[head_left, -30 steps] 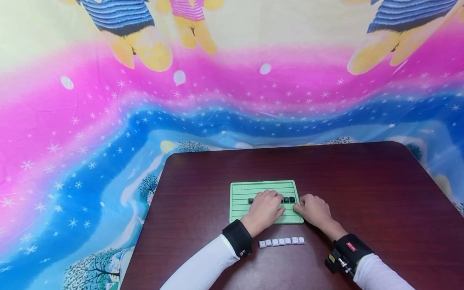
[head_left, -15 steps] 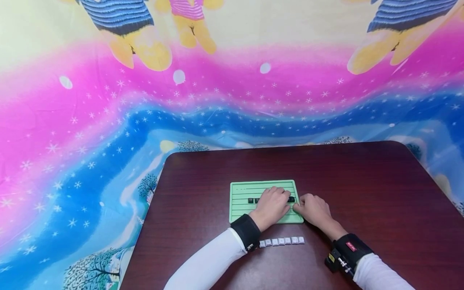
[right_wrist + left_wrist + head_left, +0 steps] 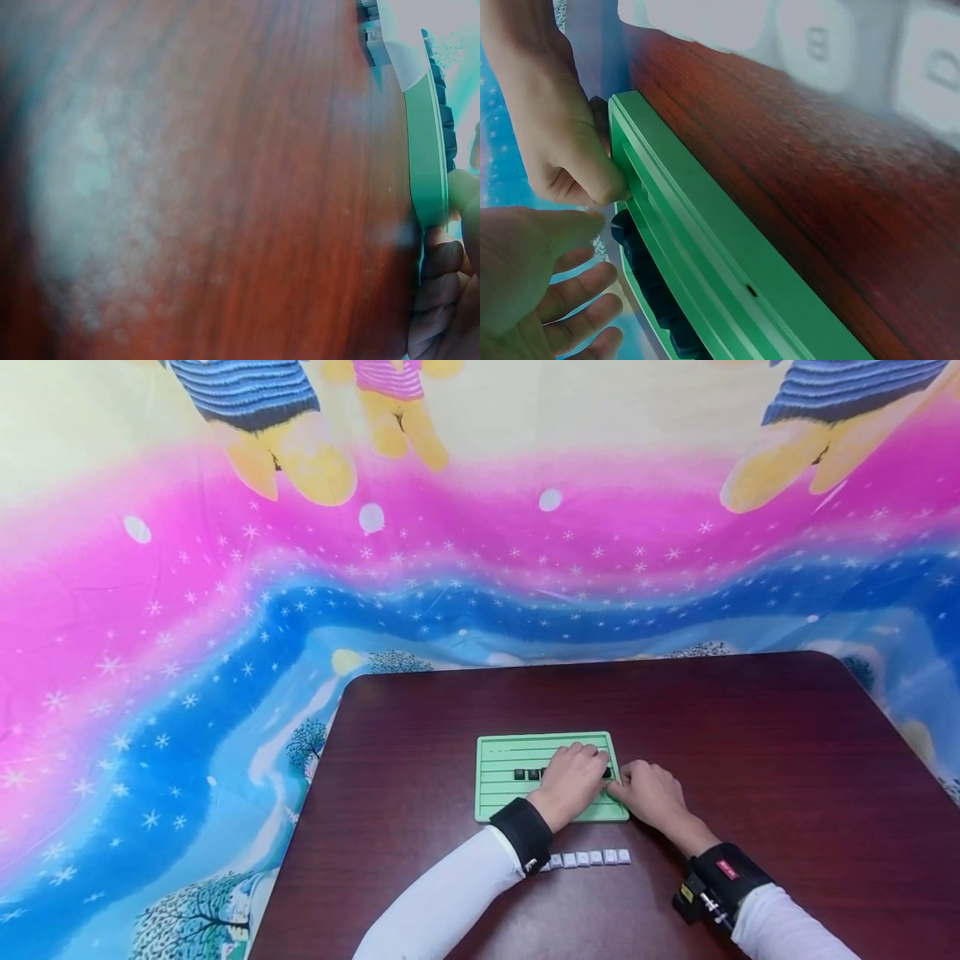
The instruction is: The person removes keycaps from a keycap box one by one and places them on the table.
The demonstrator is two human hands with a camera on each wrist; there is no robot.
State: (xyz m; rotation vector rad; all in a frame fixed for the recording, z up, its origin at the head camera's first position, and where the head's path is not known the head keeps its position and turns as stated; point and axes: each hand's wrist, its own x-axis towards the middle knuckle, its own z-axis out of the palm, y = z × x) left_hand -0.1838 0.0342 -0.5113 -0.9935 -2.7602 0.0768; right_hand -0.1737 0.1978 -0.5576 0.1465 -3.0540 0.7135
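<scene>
A pale green board with grooves (image 3: 491, 756) lies on the table, and a row of black keycaps (image 3: 519, 774) sits along one of its middle grooves. My left hand (image 3: 573, 781) is over the right part of that row and hides several of the keycaps. In the left wrist view its fingers are loosely spread, with the thumb tip close to the end keycap. My right hand (image 3: 652, 795) grips the board's right edge, thumb on top and fingers curled at the side, as the right wrist view shows.
Nearer the person, a row of white lettered keycaps (image 3: 582, 859) lies on the dark red-brown table (image 3: 420, 735); my left wrist strap covers its left end. A patterned cloth (image 3: 480, 552) hangs behind the table.
My left hand has slid to the right along the black row, uncovering keycaps at the left and covering those at the right. The right hand and the board stay put.
</scene>
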